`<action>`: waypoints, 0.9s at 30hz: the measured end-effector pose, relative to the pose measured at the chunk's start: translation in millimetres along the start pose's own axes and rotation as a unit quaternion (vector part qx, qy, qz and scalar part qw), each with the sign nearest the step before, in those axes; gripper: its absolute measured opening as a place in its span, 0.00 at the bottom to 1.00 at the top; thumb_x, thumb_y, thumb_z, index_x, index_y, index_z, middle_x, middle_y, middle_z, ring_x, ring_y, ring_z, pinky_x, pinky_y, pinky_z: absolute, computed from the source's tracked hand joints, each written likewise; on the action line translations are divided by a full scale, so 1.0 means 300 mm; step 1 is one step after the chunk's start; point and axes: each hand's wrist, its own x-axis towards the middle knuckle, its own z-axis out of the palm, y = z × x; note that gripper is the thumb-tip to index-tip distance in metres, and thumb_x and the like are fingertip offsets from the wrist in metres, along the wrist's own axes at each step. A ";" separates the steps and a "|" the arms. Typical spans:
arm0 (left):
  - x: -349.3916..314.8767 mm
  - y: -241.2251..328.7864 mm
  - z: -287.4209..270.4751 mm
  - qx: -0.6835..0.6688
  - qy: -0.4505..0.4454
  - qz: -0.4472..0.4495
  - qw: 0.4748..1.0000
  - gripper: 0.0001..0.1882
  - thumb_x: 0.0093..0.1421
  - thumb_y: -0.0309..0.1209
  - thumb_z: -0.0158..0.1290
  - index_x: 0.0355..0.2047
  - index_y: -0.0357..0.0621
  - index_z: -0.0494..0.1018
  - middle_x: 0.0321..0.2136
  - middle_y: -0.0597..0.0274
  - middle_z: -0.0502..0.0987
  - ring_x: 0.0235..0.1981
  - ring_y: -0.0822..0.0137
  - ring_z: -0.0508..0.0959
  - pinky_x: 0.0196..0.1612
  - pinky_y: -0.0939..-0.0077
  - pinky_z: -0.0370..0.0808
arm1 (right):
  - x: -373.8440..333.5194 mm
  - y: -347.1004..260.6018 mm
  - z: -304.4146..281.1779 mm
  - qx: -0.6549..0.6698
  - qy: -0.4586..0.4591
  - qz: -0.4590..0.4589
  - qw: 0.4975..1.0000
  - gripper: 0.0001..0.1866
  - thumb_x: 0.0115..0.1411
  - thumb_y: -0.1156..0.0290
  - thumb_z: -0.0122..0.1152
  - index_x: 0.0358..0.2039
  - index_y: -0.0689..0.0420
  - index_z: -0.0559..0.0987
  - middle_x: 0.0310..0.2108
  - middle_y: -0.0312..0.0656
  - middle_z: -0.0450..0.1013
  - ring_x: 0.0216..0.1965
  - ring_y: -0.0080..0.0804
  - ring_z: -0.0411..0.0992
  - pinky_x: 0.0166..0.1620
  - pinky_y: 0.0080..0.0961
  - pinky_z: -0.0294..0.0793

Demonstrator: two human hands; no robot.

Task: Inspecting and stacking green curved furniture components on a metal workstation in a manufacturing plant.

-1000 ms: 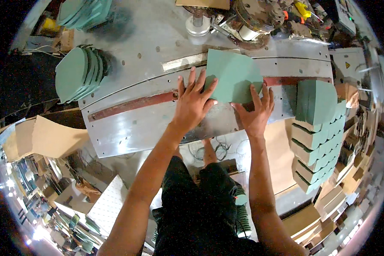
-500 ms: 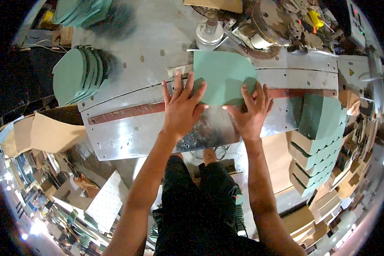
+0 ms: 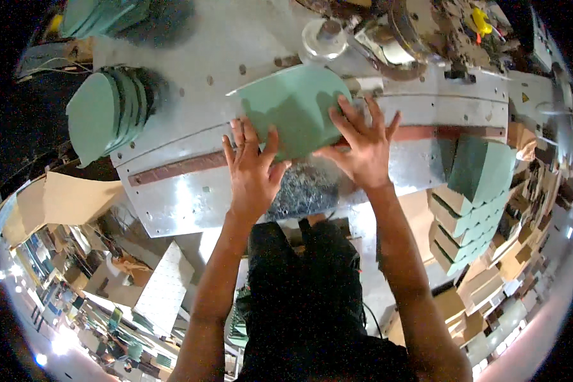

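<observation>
A flat green sheet (image 3: 293, 108) with a rounded right end lies on the metal worktable (image 3: 197, 121), turned at an angle. At its lower left edge rests my left hand (image 3: 251, 169), fingers spread and the fingertips on or close to the sheet. My right hand (image 3: 363, 146) touches the sheet's right side, also with its fingers apart. Neither hand is wrapped round anything. Just beyond the sheet stands a round metal cylinder (image 3: 325, 39) belonging to the machine.
Green cut pieces (image 3: 95, 114) stand stacked at the left, with another green stack (image 3: 102, 18) farther back. Green blocks (image 3: 481, 172) are piled beside the table at the right. A reddish strip (image 3: 178, 169) crosses the table near its front. Brown cardboard (image 3: 79, 197) sits at the left.
The green sheet has shifted left and turned, its straight edge now slanting at the upper left. Both hands have moved a little left with it.
</observation>
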 end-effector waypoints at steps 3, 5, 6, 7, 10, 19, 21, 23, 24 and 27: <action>-0.019 0.029 0.000 -0.021 0.036 -0.008 0.999 0.34 0.55 0.44 0.56 0.59 0.43 0.64 0.63 0.29 0.47 0.66 0.32 0.43 0.62 0.33 0.42 | 0.053 0.029 -0.002 0.018 -0.009 -0.026 0.999 0.38 0.34 0.43 0.72 0.49 0.42 0.78 0.60 0.24 0.65 0.65 0.43 0.51 0.58 0.76 0.38; -0.033 0.035 0.005 -0.046 0.058 0.001 0.997 0.33 0.59 0.46 0.51 0.57 0.35 0.64 0.62 0.21 0.45 0.65 0.29 0.44 0.61 0.34 0.44 | 0.083 0.043 -0.013 0.029 -0.018 -0.083 0.996 0.38 0.33 0.48 0.74 0.48 0.44 0.78 0.61 0.25 0.63 0.66 0.44 0.49 0.59 0.74 0.40; -0.043 0.036 0.007 -0.047 0.058 0.003 0.997 0.33 0.59 0.46 0.51 0.57 0.35 0.64 0.62 0.21 0.45 0.65 0.29 0.44 0.61 0.34 0.44 | 0.087 0.032 -0.024 0.027 -0.017 -0.083 0.996 0.38 0.33 0.48 0.74 0.48 0.44 0.78 0.61 0.25 0.63 0.66 0.44 0.49 0.59 0.74 0.40; -0.049 0.033 0.008 -0.061 0.058 -0.002 0.996 0.33 0.60 0.47 0.49 0.57 0.34 0.63 0.61 0.21 0.45 0.65 0.29 0.43 0.62 0.34 0.43 | 0.096 0.017 -0.029 0.022 -0.028 -0.075 0.997 0.38 0.33 0.49 0.74 0.49 0.44 0.77 0.62 0.26 0.62 0.66 0.44 0.49 0.59 0.74 0.40; -0.071 0.027 -0.002 -0.083 0.054 -0.015 0.995 0.35 0.61 0.50 0.44 0.58 0.31 0.62 0.61 0.21 0.45 0.65 0.28 0.42 0.63 0.36 0.41 | 0.045 -0.107 -0.039 -0.006 -0.069 -0.055 0.996 0.37 0.39 0.53 0.73 0.51 0.49 0.75 0.64 0.36 0.58 0.67 0.46 0.49 0.61 0.70 0.43; -0.070 -0.099 -0.112 -0.093 0.095 0.040 0.990 0.24 0.59 0.36 0.48 0.51 0.30 0.67 0.45 0.40 0.73 0.52 0.43 0.71 0.61 0.43 0.52 | 0.076 -0.342 0.016 0.032 -0.062 0.044 0.997 0.40 0.44 0.56 0.70 0.56 0.58 0.68 0.62 0.48 0.60 0.64 0.46 0.55 0.61 0.53 0.54; 0.041 -0.134 -0.192 -0.107 0.101 0.003 0.989 0.23 0.60 0.35 0.47 0.51 0.30 0.66 0.48 0.39 0.71 0.54 0.42 0.68 0.61 0.41 0.50 | 0.083 -0.292 0.017 0.028 -0.065 0.022 0.997 0.40 0.44 0.56 0.70 0.56 0.57 0.68 0.62 0.46 0.60 0.64 0.44 0.55 0.62 0.52 0.54; 0.125 -0.188 -0.199 -0.111 0.110 -0.039 0.987 0.23 0.60 0.34 0.46 0.52 0.31 0.66 0.52 0.38 0.69 0.57 0.41 0.65 0.61 0.39 0.49 | 0.107 -0.260 0.020 0.039 -0.074 -0.011 0.996 0.39 0.43 0.57 0.71 0.57 0.53 0.69 0.63 0.41 0.60 0.64 0.40 0.56 0.63 0.51 0.53; 0.155 -0.222 -0.151 -0.048 0.102 -0.007 0.994 0.23 0.61 0.34 0.45 0.52 0.30 0.65 0.56 0.38 0.64 0.60 0.39 0.60 0.62 0.37 0.46 | 0.119 -0.252 0.015 0.041 -0.070 -0.015 0.997 0.39 0.43 0.57 0.71 0.57 0.53 0.69 0.63 0.41 0.60 0.64 0.40 0.56 0.63 0.51 0.53; 0.191 -0.239 -0.107 -0.044 0.079 0.024 0.996 0.24 0.63 0.36 0.44 0.54 0.29 0.64 0.62 0.37 0.53 0.65 0.35 0.49 0.63 0.35 0.41 | 0.142 -0.197 0.018 0.030 -0.065 -0.064 0.995 0.34 0.44 0.63 0.70 0.54 0.54 0.72 0.62 0.42 0.61 0.64 0.42 0.56 0.62 0.54 0.54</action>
